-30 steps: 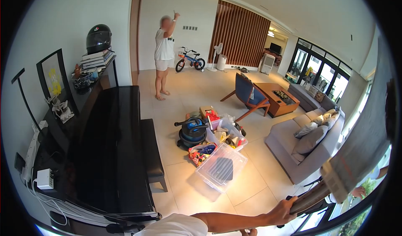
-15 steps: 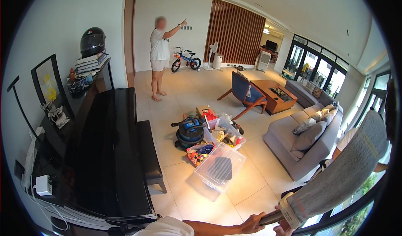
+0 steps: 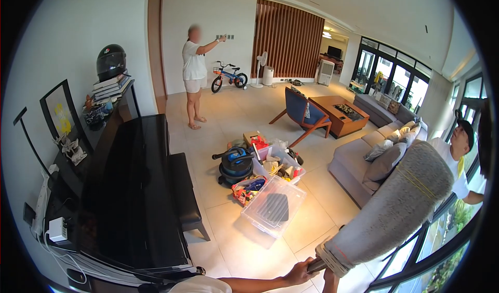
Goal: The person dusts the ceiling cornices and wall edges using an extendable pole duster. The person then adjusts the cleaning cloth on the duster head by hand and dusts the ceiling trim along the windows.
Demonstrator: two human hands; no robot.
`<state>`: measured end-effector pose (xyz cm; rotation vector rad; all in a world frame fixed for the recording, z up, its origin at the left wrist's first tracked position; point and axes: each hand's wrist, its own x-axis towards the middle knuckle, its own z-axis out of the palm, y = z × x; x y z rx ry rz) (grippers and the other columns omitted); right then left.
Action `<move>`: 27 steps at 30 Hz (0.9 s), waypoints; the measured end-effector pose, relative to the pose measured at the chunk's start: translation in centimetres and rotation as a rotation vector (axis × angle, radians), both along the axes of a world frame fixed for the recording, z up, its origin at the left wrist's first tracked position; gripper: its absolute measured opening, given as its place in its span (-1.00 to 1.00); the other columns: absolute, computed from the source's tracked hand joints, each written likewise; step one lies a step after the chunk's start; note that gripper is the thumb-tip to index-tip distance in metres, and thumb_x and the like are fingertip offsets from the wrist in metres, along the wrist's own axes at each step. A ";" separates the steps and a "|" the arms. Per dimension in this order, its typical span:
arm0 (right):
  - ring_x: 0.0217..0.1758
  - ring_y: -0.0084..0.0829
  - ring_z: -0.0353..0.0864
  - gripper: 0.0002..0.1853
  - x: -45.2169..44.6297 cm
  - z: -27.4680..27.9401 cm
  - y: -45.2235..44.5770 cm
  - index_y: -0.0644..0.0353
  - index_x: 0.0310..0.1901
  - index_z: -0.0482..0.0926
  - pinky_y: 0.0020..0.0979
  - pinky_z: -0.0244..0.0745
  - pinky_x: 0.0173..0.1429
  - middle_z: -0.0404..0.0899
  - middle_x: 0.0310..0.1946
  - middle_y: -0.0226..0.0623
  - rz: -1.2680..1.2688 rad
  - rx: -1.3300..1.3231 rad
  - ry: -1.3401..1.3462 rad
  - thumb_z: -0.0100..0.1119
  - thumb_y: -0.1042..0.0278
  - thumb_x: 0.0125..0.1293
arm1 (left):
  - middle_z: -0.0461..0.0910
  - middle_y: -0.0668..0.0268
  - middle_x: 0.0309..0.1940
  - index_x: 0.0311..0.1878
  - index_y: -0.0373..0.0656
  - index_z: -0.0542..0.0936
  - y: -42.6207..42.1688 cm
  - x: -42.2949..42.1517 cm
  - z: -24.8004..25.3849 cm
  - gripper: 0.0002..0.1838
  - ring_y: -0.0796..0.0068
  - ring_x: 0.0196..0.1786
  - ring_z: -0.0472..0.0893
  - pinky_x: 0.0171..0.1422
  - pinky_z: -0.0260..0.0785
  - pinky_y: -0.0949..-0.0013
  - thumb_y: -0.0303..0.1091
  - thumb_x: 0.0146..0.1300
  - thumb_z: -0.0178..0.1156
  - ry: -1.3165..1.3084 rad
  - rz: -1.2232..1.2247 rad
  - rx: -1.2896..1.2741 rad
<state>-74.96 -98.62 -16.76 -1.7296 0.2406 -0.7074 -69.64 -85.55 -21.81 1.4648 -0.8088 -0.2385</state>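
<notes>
1. Filling the side well left of the left hand are a black piano (image 3: 119,189) and its bench (image 3: 188,194).
2. Beyond the left hand, slightly left, a blue-and-black vacuum (image 3: 235,163) stands on the floor beside a filled clear bin (image 3: 290,169); a clear lid (image 3: 291,194) lies nearer. Farther off, a person (image 3: 195,64) holds one arm out.
3. Closed around the short handle (image 3: 317,265), the left hand (image 3: 298,273) has its arm reaching across from the left.
4. Just right of it, the right hand (image 3: 330,279) is by the banded collar (image 3: 332,259); I cannot tell whether it grips.
5. Rising up and to the right from the left hand, the grey padded head (image 3: 387,207) has its long axis slanting in line with the handle, collar end nearest both hands.
6. Past its far end, right of both hands, is a capped person (image 3: 444,150) by the windows.
</notes>
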 end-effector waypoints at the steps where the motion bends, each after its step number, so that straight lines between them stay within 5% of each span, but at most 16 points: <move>1: 0.07 -0.25 0.55 -0.41 0.2 0.0 0.1 0.25 0.19 0.48 -0.18 0.54 0.07 0.54 0.06 -0.24 0.017 0.005 -0.005 0.47 0.26 0.15 | 0.58 0.09 -0.39 0.06 -0.13 0.39 0.0 0.2 -0.3 -0.55 -0.03 -0.29 0.68 -0.22 0.50 0.14 -0.26 0.24 0.41 0.005 0.018 0.039; 8: -0.01 -0.30 0.58 -0.44 3.0 -0.2 0.8 0.24 0.12 0.53 -0.22 0.56 0.04 0.59 -0.04 -0.26 0.085 0.043 0.005 0.49 0.25 0.10 | 0.63 -0.02 -0.19 0.14 -0.17 0.41 1.9 1.3 0.8 -0.40 -0.14 -0.07 0.65 -0.01 0.48 -0.04 -0.02 0.22 0.41 -0.121 0.094 0.382; 9: -0.02 -0.31 0.59 -0.45 3.3 -0.5 0.8 0.24 0.11 0.54 -0.23 0.56 0.04 0.60 -0.06 -0.26 0.088 0.050 0.005 0.49 0.25 0.09 | 0.62 -0.03 -0.12 0.17 -0.19 0.42 0.6 2.2 -3.6 -0.36 -0.15 -0.04 0.64 0.03 0.47 -0.07 0.00 0.20 0.43 -0.089 0.056 0.332; 10: -0.03 -0.32 0.59 -0.45 3.6 -0.7 0.8 0.24 0.10 0.54 -0.23 0.57 0.03 0.61 -0.07 -0.26 0.088 0.053 0.010 0.49 0.25 0.08 | 0.61 0.04 -0.15 0.15 -0.19 0.39 0.6 2.4 -3.8 -0.37 0.02 -0.15 0.67 -0.02 0.53 0.06 -0.16 0.13 0.49 -0.167 0.068 0.306; 12: -0.05 -0.33 0.60 -0.46 3.8 -1.0 0.8 0.24 0.08 0.56 -0.24 0.57 0.02 0.63 -0.10 -0.27 0.090 0.065 0.021 0.50 0.25 0.07 | 0.54 -0.09 0.11 0.26 -0.18 0.48 0.8 2.1 -5.1 -0.34 -0.02 0.10 0.59 0.13 0.46 0.02 -0.16 0.12 0.45 -0.235 0.106 0.408; 15: -0.08 -0.36 0.61 -0.47 3.8 -1.1 0.5 0.24 0.05 0.58 -0.26 0.58 0.01 0.65 -0.14 -0.27 0.091 0.075 0.041 0.50 0.25 0.04 | 0.54 -0.08 0.11 0.22 -0.17 0.50 2.0 1.6 0.7 -0.31 -0.10 0.11 0.56 0.17 0.41 -0.05 -0.06 0.07 0.50 -0.064 0.060 0.423; 18: -0.11 -0.38 0.63 -0.49 3.9 -1.2 0.0 0.24 0.02 0.61 -0.28 0.59 0.00 0.67 -0.19 -0.28 0.096 0.078 0.063 0.51 0.25 0.02 | 0.56 -0.06 0.05 0.18 -0.18 0.53 2.8 1.2 3.5 -0.33 -0.09 0.07 0.57 0.16 0.42 -0.04 -0.05 0.06 0.50 -0.189 0.066 0.460; 24: -0.18 -0.42 0.66 -0.51 3.7 -1.2 -1.1 0.24 -0.04 0.65 -0.31 0.60 -0.03 0.72 -0.28 -0.29 0.093 0.080 0.171 0.53 0.24 -0.03 | 0.60 0.11 -0.16 0.12 -0.23 0.42 4.6 1.7 -2.0 -0.25 0.13 -0.22 0.64 -0.15 0.53 0.18 -0.21 -0.12 0.60 -0.310 0.083 0.199; 27: -0.10 -0.45 0.64 -0.51 3.4 1.3 -1.1 0.23 -0.02 0.65 -0.32 0.57 0.05 0.71 -0.19 -0.23 0.085 0.074 0.101 0.51 0.28 -0.02 | 0.60 0.14 -0.18 0.08 -0.22 0.41 7.1 1.7 -3.5 -0.27 0.27 -0.28 0.64 -0.20 0.52 0.21 -0.29 -0.13 0.62 -0.183 0.138 0.357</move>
